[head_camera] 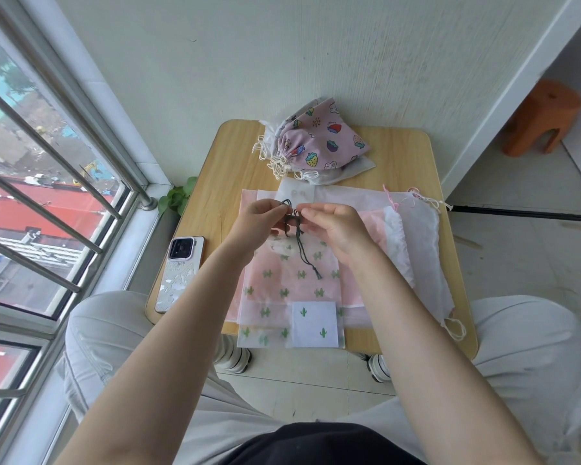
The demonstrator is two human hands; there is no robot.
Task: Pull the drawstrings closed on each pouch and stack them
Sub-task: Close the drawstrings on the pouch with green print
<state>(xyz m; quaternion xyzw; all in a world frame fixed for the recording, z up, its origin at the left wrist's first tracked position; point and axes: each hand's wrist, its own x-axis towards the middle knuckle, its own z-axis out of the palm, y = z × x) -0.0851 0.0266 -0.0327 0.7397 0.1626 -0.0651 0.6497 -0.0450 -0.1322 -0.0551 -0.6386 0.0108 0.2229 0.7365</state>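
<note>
While a white phone [180, 274] lies left of the left hand [256, 220], that hand pinches the dark green drawstring [301, 245] of the translucent cactus-print pouch [291, 290] lying under both hands; the right hand [334, 229] pinches the same cord, with closed pouches stacked beyond, topped by a lilac fruit-print one [319, 142].
</note>
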